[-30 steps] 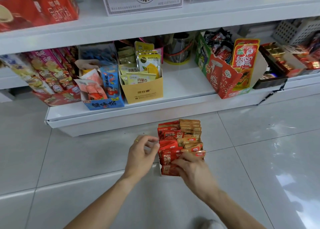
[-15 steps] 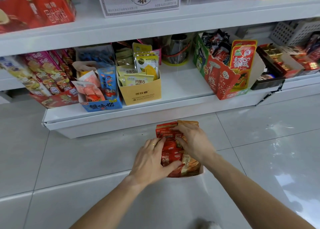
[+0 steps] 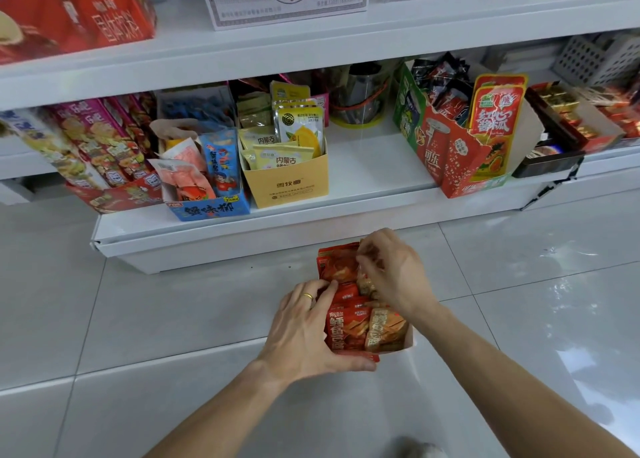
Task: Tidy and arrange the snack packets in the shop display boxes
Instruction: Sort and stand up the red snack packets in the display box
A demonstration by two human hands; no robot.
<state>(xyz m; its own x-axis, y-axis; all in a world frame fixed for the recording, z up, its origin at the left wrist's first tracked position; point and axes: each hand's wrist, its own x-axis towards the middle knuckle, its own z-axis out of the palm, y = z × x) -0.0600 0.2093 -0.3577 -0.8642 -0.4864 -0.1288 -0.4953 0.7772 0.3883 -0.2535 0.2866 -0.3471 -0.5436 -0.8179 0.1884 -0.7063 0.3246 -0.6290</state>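
Observation:
A small white display box (image 3: 409,342) stands on the tiled floor below the shelf, filled with red packets (image 3: 341,329) on its left side and orange-brown packets (image 3: 386,328) on its right. My left hand (image 3: 304,333), with a ring on it, grips the box's left side; its thumb runs under the near edge and its fingers touch the red packets. My right hand (image 3: 391,270) is over the far end of the box, its fingers curled and pinching the tops of the rear packets.
The low white shelf (image 3: 374,167) just beyond holds a yellow box (image 3: 287,180), a blue box (image 3: 211,205), a red tilted box (image 3: 450,160) and a black tray (image 3: 547,165). A gap lies between the yellow and red boxes. Glossy floor tiles (image 3: 173,312) surround the box.
My right hand moved from the near end of the box to its far end. My left hand closed in from beside the box and took hold of its left side.

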